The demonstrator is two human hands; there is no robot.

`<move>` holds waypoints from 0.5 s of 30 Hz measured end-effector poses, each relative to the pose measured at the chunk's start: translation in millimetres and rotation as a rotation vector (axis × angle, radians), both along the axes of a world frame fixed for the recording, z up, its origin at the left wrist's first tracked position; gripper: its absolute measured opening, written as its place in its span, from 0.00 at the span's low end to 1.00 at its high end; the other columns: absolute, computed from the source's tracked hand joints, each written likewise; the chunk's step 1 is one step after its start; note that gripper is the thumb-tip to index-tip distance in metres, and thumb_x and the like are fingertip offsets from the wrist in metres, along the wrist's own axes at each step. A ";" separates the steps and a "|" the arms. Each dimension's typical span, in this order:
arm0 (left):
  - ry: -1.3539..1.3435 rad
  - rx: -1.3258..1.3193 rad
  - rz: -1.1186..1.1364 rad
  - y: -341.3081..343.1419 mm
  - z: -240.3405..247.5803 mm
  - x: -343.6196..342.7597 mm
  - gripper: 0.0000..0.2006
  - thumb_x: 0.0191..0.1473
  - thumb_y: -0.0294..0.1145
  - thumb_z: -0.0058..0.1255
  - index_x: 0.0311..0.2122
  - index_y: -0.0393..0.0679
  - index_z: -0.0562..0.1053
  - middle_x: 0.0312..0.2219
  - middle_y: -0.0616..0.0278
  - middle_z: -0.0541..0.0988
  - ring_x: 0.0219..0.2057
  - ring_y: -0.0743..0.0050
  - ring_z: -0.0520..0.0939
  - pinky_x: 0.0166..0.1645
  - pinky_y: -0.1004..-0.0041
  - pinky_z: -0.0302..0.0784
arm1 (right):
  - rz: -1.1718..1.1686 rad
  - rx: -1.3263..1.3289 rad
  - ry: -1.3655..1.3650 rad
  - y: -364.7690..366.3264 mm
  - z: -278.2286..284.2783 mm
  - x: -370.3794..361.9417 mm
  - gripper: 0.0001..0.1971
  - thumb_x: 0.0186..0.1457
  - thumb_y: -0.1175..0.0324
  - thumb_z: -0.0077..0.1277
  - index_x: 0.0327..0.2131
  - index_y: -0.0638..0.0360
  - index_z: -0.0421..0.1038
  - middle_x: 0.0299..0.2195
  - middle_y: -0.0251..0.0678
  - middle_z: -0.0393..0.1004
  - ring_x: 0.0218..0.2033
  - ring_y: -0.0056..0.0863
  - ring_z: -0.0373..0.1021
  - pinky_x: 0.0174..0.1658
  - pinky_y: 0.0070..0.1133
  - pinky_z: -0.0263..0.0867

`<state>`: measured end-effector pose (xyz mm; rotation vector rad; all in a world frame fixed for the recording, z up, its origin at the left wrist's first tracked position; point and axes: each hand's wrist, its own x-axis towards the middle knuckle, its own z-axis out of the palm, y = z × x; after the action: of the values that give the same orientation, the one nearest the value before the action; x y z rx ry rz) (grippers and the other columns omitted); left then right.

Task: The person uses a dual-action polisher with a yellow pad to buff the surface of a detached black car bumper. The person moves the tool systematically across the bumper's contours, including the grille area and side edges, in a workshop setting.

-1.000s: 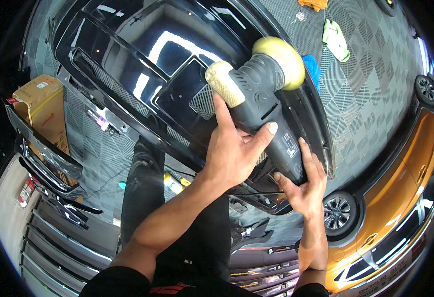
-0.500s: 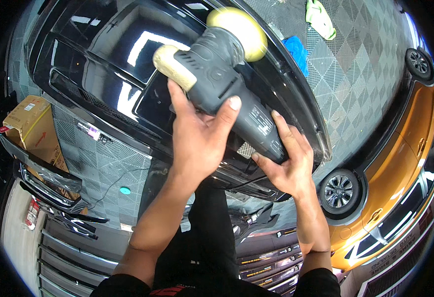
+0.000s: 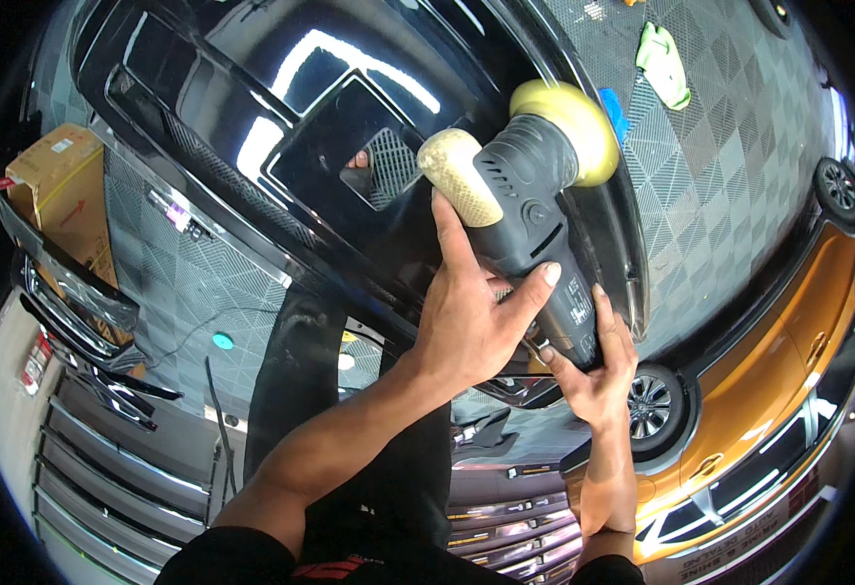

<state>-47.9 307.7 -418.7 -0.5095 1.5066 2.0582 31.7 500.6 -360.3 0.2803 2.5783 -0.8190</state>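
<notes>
Both hands hold a dark grey car polisher [image 3: 537,219] over a glossy black car bumper [image 3: 374,93]. Its round yellow pad [image 3: 595,136] points away from me, at the panel's right edge; whether it touches the surface I cannot tell. My left hand [image 3: 471,317] is closed around the middle of the body, thumb on top, with the index finger reaching to the worn cream-coloured front grip. Around the tail end, my right hand [image 3: 595,385] has its fingers and thumb wrapped on either side.
An orange car [image 3: 778,351] stands at the right. Beyond the bumper, a light green cloth [image 3: 663,66] and a blue cloth [image 3: 615,113] lie on the tiled floor. At the left are a cardboard box [image 3: 57,180], a purple-labelled bottle [image 3: 176,210] and a small teal disc [image 3: 223,340].
The polisher, with both hands on it, has moved right and nearer along the bumper's edge. The whole view has shifted a little too. Both grips look the same.
</notes>
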 end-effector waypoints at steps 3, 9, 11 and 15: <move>-0.006 -0.007 0.018 9.2 -1.0 14.1 0.59 0.66 0.35 0.63 0.72 0.24 0.22 0.56 0.30 0.73 0.50 0.50 0.86 0.53 0.62 0.86 | 0.015 -0.009 0.021 7.8 -0.2 10.2 0.49 0.39 0.65 0.76 0.68 0.64 0.68 0.41 0.48 0.80 0.37 0.48 0.77 0.44 0.36 0.70; -0.029 0.000 0.049 22.2 -2.2 36.5 0.59 0.64 0.36 0.64 0.73 0.24 0.24 0.54 0.29 0.75 0.48 0.48 0.88 0.51 0.62 0.87 | 0.004 0.006 0.000 14.5 4.5 26.4 0.49 0.40 0.68 0.75 0.68 0.66 0.67 0.42 0.51 0.80 0.39 0.49 0.77 0.46 0.36 0.72; -0.047 -0.004 -0.004 23.5 0.1 41.2 0.59 0.64 0.36 0.64 0.73 0.24 0.24 0.53 0.28 0.75 0.48 0.46 0.88 0.51 0.61 0.86 | -0.008 0.002 0.009 16.7 5.8 34.7 0.49 0.40 0.68 0.75 0.68 0.67 0.67 0.42 0.51 0.80 0.39 0.49 0.78 0.45 0.37 0.72; -0.065 -0.009 -0.074 26.4 4.6 50.5 0.59 0.64 0.36 0.64 0.73 0.24 0.24 0.53 0.27 0.75 0.49 0.44 0.88 0.53 0.59 0.86 | -0.017 0.025 -0.016 19.3 16.4 45.3 0.49 0.39 0.69 0.76 0.67 0.69 0.66 0.42 0.52 0.80 0.38 0.49 0.77 0.44 0.37 0.72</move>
<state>2.6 334.0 -414.1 -0.5123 1.4760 1.9605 77.0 519.9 -343.9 0.3159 2.5764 -0.7879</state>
